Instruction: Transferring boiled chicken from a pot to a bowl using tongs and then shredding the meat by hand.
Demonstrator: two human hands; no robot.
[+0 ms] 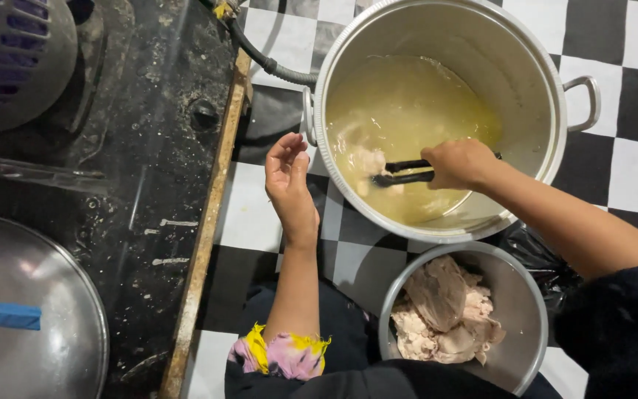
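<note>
Head view, looking down: the right hand point(461, 164) grips black tongs point(406, 172) closed on pale meat point(367, 159) in a large pot point(548, 111) of yellowish broth, the left hand point(289, 181) hovers open beside the rim (empty), a bowl point(520, 310) of cooked meat point(444, 310) just below.

Your right hand point(461, 164) grips black tongs point(406, 173) dipped into yellowish broth inside the large aluminium pot point(548, 66), closed on a pale meat piece point(367, 160). Your left hand point(289, 181) hovers open beside the rim. A steel bowl point(522, 295) holds cooked meat point(444, 310) just below.
</note>
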